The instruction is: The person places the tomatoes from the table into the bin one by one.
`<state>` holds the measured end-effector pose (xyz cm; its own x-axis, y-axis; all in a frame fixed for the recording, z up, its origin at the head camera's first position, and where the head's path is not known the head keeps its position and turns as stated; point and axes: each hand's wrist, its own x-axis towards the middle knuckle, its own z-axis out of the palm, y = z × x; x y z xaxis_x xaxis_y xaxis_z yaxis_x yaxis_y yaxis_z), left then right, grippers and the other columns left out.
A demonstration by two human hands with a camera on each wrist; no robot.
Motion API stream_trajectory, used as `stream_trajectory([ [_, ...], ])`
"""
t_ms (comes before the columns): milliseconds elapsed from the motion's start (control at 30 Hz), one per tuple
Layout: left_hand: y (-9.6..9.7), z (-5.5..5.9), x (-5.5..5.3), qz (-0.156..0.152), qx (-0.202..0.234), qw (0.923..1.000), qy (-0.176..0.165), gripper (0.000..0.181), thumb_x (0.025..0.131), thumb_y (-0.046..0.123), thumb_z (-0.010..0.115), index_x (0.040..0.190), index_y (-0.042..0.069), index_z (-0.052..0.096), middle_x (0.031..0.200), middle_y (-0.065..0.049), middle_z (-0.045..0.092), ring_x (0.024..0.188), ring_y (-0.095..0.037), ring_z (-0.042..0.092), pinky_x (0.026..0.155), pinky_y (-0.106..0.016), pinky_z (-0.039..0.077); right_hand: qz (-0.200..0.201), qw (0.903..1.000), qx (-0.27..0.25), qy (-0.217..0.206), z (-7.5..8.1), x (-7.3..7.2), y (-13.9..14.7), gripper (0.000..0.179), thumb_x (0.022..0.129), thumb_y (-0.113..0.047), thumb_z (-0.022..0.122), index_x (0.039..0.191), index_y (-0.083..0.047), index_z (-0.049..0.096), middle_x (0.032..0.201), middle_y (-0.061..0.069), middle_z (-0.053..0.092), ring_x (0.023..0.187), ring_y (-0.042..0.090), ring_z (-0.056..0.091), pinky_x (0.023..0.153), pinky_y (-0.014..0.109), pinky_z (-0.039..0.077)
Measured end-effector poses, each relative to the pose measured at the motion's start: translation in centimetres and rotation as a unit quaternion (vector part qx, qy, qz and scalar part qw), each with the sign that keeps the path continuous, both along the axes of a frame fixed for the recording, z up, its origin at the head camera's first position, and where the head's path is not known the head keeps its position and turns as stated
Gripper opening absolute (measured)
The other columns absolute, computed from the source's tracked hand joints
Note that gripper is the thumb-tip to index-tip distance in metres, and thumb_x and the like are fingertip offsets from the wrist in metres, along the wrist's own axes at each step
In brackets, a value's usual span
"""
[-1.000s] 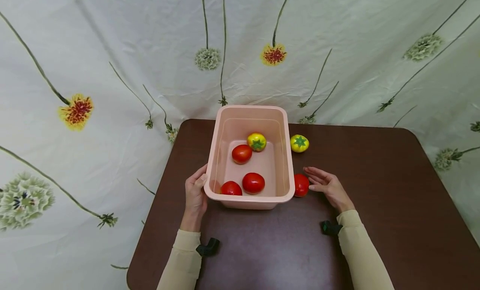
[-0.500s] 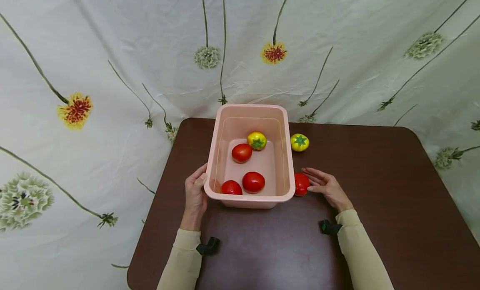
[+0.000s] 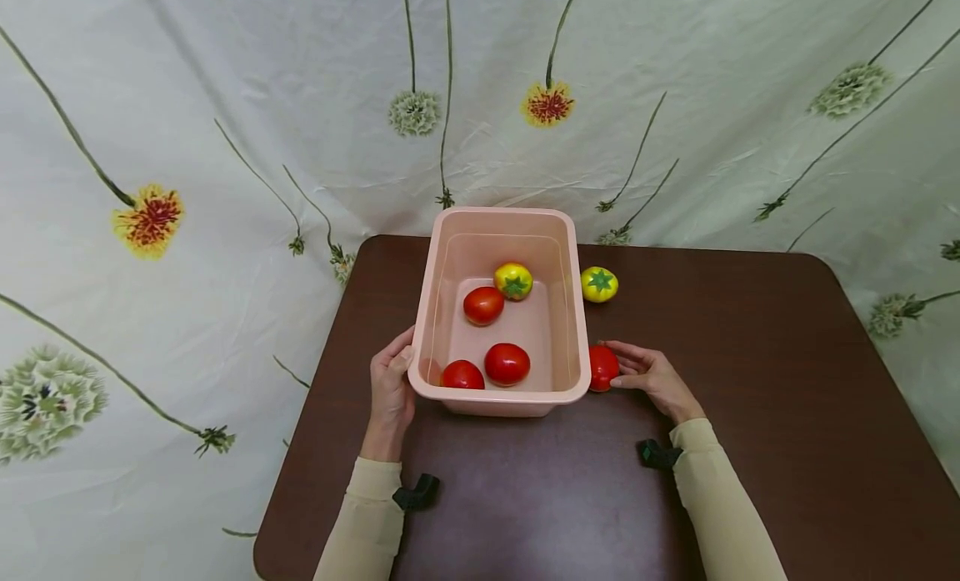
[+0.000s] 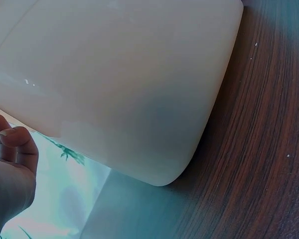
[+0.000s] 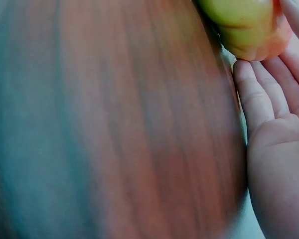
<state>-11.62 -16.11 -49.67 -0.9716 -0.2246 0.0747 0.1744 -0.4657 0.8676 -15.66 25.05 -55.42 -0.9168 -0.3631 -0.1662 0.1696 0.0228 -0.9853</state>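
Observation:
My left hand (image 3: pixel 392 383) grips the left rim of a pink plastic bin (image 3: pixel 429 314) near its front corner. In the left wrist view, the outer wall of the bin fills much of the picture, with my curled fingers (image 4: pixel 21 140) at its edge. Inside the bin lie several tomatoes: red ones (image 3: pixel 507 364) and one with a yellow top and green star-shaped calyx (image 3: pixel 513 281). Outside, against the bin's right side, is another red tomato (image 3: pixel 603 368). My right hand (image 3: pixel 656 383) reaches to it with nearly straight fingers, fingertips behind and thumb in front. Its yellow-green side shows in the right wrist view.
A yellow tomato (image 3: pixel 599 285) with a green calyx lies to the right of the bin's far half. Everything stands on a dark brown wooden table (image 3: pixel 750 398). Behind the table hangs a white cloth (image 3: pixel 300 81) printed with flowers.
My right hand has edged slightly left, its fingertips and thumb coming closer around the red tomato. The left hand and the bin stay where they were.

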Motion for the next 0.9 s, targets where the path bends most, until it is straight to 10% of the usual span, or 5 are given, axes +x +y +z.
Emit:
stream_trajectory([
  [333, 0.09, 0.05, 0.01, 0.004, 0.000, 1.0000, 0.001, 0.037, 0.086, 0.008, 0.049, 0.115, 0.005, 0.072, 0.109, 0.002, 0.073, 0.096, -0.015, 0.067, 0.085, -0.025, 0.056, 0.002, 0.9998, 0.021, 0.007, -0.01, 0.04, -0.07, 0.073, 0.079, -0.005, 0.076, 0.144, -0.001, 0.044, 0.145, 0.010, 0.052, 0.115, 0.005, 0.063, 0.091, 0.026, 0.053],
  [900, 0.11, -0.03, -0.06, 0.001, 0.008, 0.9999, 0.014, 0.035, 0.086, 0.006, 0.048, 0.109, 0.011, 0.075, 0.108, 0.002, 0.073, 0.096, -0.013, 0.066, 0.085, -0.023, 0.055, -0.019, 0.9998, 0.003, 0.004, -0.19, 0.10, -0.29, 0.070, 0.080, -0.002, 0.074, 0.143, 0.003, 0.043, 0.128, -0.011, 0.063, 0.110, 0.004, 0.065, 0.089, 0.024, 0.053],
])
